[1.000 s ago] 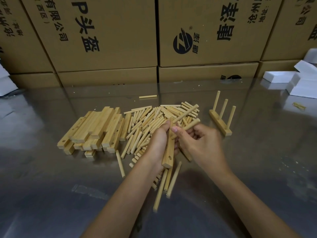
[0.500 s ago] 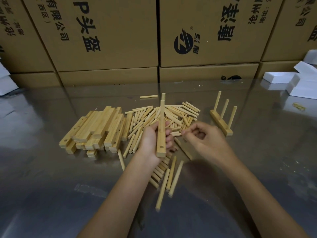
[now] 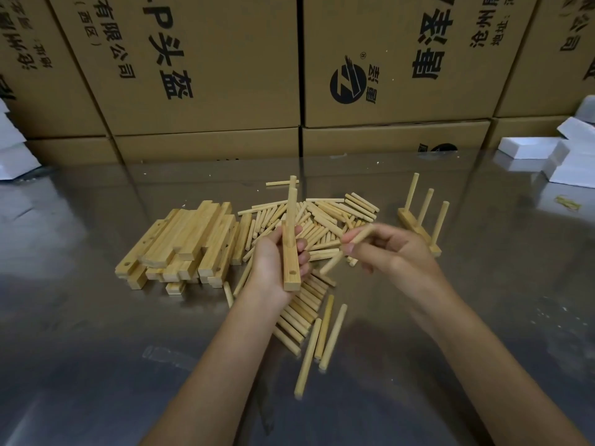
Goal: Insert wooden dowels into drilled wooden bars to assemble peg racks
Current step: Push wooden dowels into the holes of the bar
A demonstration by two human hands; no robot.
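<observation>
Left grip (image 3: 277, 262) curled round square drilled bar (image 3: 291, 268), round dowels upright in it; right grip (image 3: 391, 252) pinching smooth dowel (image 3: 335, 260) above glossy bench (image 3: 96, 349).

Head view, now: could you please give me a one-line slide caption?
Left hand holds a drilled bar with one dowel seated; right hand brings another dowel.

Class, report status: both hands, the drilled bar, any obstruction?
Left hand grips upright drilled wooden bar, one dowel already seated. Right hand pinches a loose round wooden dowel. Nothing blocks the open hole.
</observation>
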